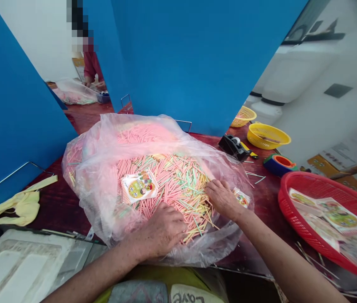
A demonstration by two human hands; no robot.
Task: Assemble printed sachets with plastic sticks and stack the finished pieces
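We're seeing the left hand [159, 231] and right hand [222, 200] pressing into pastel sticks [178, 189], fingers [177, 225] spread, not pinching. The heap is filling a clear plastic bag [85, 168] on the surface [267, 206], with a printed card [139, 186] lying on top and more printed cards [333, 216] waiting in a red basket [305, 185].

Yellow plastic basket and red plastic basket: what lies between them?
Head view: a blue-green roll with an orange core lies between the yellow basket and the red basket.
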